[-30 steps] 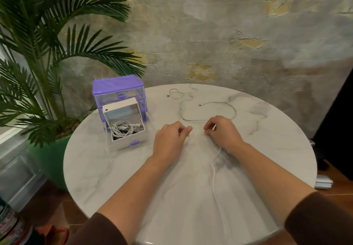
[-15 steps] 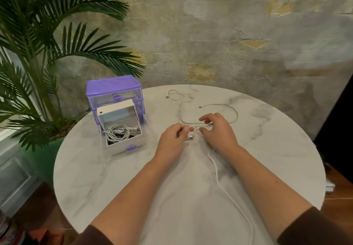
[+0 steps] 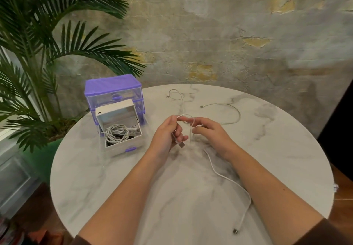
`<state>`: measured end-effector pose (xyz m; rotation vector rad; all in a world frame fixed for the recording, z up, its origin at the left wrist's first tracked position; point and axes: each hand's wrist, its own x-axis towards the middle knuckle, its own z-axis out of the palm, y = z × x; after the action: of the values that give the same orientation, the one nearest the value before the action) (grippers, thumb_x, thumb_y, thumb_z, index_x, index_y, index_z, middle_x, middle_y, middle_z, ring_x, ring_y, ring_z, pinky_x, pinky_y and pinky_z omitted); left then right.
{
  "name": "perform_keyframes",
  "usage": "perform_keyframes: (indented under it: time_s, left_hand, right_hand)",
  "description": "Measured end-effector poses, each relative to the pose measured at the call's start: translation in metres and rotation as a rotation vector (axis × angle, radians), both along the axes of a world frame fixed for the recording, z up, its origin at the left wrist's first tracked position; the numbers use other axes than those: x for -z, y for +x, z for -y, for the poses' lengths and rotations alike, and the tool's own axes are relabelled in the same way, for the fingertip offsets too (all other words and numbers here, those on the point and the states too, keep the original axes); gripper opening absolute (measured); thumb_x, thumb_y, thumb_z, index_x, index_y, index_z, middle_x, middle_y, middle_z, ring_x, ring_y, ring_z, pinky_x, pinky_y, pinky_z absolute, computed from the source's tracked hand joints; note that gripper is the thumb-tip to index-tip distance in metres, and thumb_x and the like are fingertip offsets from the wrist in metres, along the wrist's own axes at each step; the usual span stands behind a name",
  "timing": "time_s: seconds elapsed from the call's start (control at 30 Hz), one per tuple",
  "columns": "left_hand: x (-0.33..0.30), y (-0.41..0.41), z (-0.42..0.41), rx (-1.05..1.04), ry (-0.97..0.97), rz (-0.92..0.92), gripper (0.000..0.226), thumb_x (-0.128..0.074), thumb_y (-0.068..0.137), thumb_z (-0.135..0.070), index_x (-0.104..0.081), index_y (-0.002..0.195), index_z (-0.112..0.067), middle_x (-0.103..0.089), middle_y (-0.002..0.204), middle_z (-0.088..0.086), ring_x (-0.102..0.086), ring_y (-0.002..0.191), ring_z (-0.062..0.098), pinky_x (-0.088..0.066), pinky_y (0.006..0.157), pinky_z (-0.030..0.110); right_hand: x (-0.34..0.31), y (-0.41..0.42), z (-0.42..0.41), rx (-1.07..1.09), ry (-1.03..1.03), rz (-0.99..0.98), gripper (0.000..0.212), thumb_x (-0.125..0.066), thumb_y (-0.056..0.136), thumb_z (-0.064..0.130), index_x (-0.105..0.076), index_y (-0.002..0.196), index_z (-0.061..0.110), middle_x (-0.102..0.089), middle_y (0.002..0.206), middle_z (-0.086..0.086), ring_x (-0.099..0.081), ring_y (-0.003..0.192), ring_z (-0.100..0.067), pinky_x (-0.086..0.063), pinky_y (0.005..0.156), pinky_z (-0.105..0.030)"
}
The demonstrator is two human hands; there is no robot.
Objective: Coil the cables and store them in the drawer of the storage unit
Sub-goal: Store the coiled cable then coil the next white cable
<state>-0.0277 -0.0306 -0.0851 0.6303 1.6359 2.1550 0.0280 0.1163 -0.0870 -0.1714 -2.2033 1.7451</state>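
My left hand (image 3: 168, 135) grips one end of a white cable (image 3: 227, 178) above the round marble table (image 3: 95, 178), its USB plug poking out below the fingers. My right hand (image 3: 210, 132) pinches the same cable, which forms a small loop between both hands. The rest trails down to a plug near the front edge. A second white cable (image 3: 232, 109) lies loose at the back. The purple storage unit (image 3: 112, 90) stands at the left, its bottom drawer (image 3: 122, 130) pulled out with coiled white cables (image 3: 116, 134) inside.
A potted palm (image 3: 38, 53) stands left of the table, its fronds reaching over the storage unit. A rough plaster wall runs behind. The table's front edge is close to my forearms.
Both hands have risen off the table with the near cable. A first small loop has formed between them, and the cable's tail has slid across the table to the right.
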Motion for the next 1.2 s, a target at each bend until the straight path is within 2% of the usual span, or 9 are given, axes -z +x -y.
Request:
perform_keyframes:
  time_s: [0.17,0.37,0.43,0.57,0.67,0.77,0.87,1.03,1.2]
  left_hand:
    - [-0.006,0.005,0.002,-0.094,-0.136,0.006,0.031,-0.048,0.100,-0.038,-0.070,0.093,-0.017,-0.033,0.060,-0.004,-0.035,0.048,0.008,-0.046,0.053,0.021]
    - [-0.013,0.003,0.007,-0.074,-0.108,0.186,0.045,-0.050,0.096,-0.046,-0.036,0.061,-0.020,-0.027,0.052,-0.005,-0.025,0.042,0.008,-0.025,0.038,0.017]
    - [-0.016,-0.005,0.011,0.025,0.137,0.346,0.044,-0.044,0.099,-0.038,-0.033,0.061,-0.021,-0.022,0.051,-0.006,-0.020,0.041,0.006,-0.016,0.036,0.016]
    - [-0.019,-0.012,0.021,0.076,0.444,0.424,0.033,-0.036,0.102,-0.031,-0.051,0.077,-0.016,-0.029,0.054,-0.006,-0.026,0.044,0.005,-0.025,0.043,0.015]
    - [-0.019,-0.012,0.024,0.015,0.439,0.326,0.029,-0.039,0.103,-0.032,-0.064,0.104,-0.018,-0.043,0.064,-0.008,-0.039,0.056,0.004,-0.033,0.062,0.017]
    - [-0.020,-0.011,0.028,-0.037,0.285,0.159,0.032,-0.038,0.102,-0.039,-0.067,0.114,-0.033,-0.067,0.095,-0.017,-0.051,0.079,0.001,-0.036,0.077,0.020]
    - [-0.023,-0.005,0.026,-0.098,0.087,-0.006,0.033,-0.033,0.102,-0.046,-0.062,0.118,-0.044,-0.064,0.121,-0.023,-0.047,0.097,0.003,-0.033,0.088,0.025]
    - [-0.021,0.002,0.022,-0.129,-0.134,-0.225,0.035,-0.030,0.102,-0.046,-0.055,0.127,-0.043,-0.065,0.118,-0.024,-0.050,0.094,0.001,-0.038,0.086,0.022]
    - [-0.014,0.006,0.016,-0.175,-0.269,-0.458,0.028,-0.037,0.104,-0.028,-0.063,0.100,-0.037,-0.068,0.080,-0.026,-0.052,0.074,-0.010,-0.039,0.068,0.006]
  right_hand:
    - [-0.002,0.003,-0.001,0.105,-0.064,-0.046,0.014,-0.066,0.090,0.028,-0.075,0.090,0.019,-0.073,0.090,0.002,-0.062,0.086,-0.005,-0.043,0.075,-0.015]
    - [-0.008,0.004,-0.005,0.268,-0.206,-0.204,0.016,-0.073,0.084,0.035,-0.078,0.094,0.022,-0.061,0.058,-0.004,-0.054,0.058,-0.012,-0.049,0.069,-0.022]
    - [-0.004,0.003,-0.004,0.312,-0.051,-0.184,0.022,-0.070,0.085,0.044,-0.077,0.098,0.028,-0.057,0.053,0.007,-0.049,0.059,-0.011,-0.044,0.067,-0.025]
    - [-0.003,0.003,0.002,0.346,0.778,-0.059,0.028,-0.044,0.098,0.052,-0.069,0.110,0.045,-0.071,0.079,0.015,-0.043,0.092,-0.008,-0.024,0.096,-0.037]
    - [-0.010,0.003,0.017,0.269,1.100,-0.064,0.033,-0.031,0.104,0.040,-0.059,0.121,0.038,-0.061,0.075,0.012,-0.047,0.091,-0.016,-0.020,0.094,-0.034]
    - [-0.010,0.002,0.021,0.200,1.012,-0.069,0.031,-0.029,0.105,0.038,-0.052,0.120,0.024,-0.070,0.087,0.004,-0.057,0.085,-0.021,-0.028,0.092,-0.030]
    - [-0.010,0.005,0.023,0.198,1.012,-0.145,0.025,-0.034,0.104,0.039,-0.052,0.103,0.021,-0.066,0.074,0.004,-0.054,0.072,-0.022,-0.035,0.086,-0.034]
    - [-0.009,0.008,0.026,0.217,1.017,-0.370,0.025,-0.047,0.096,0.046,-0.064,0.091,0.029,-0.056,0.076,0.017,-0.051,0.077,-0.012,-0.034,0.073,-0.029]
    - [-0.015,0.011,0.028,0.218,0.857,-0.445,0.019,-0.041,0.097,0.032,-0.057,0.093,0.023,-0.060,0.092,0.014,-0.050,0.088,-0.008,-0.035,0.081,-0.030]
